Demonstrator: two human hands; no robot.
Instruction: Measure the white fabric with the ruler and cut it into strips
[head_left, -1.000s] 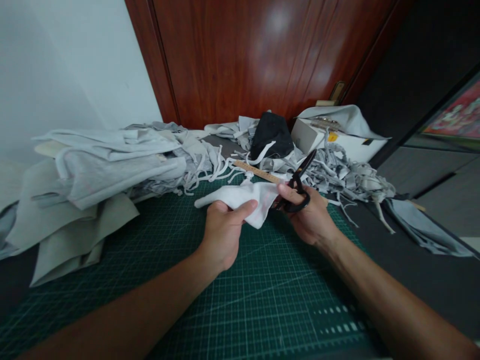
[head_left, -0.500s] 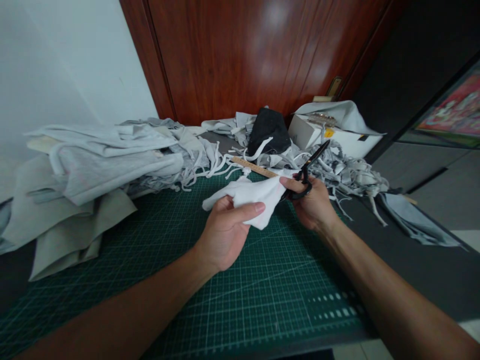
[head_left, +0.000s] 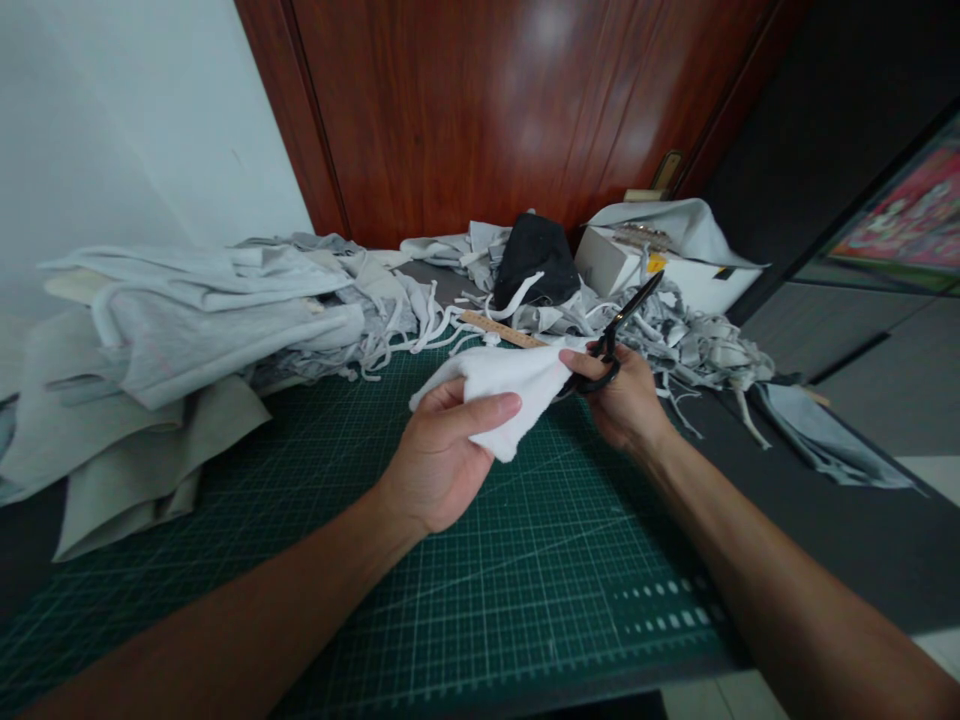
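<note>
Head view: at the centre of the frame, the left hand gripped a white cloth, thumb on top. Just right of centre, the right hand held black scissors, blades pointing to the upper right, its thumb at the cloth's right corner. Below both was a green gridded mat. A ruler showed just above the cloth. Grey fabric was heaped at the left, grey scraps right of centre.
</note>
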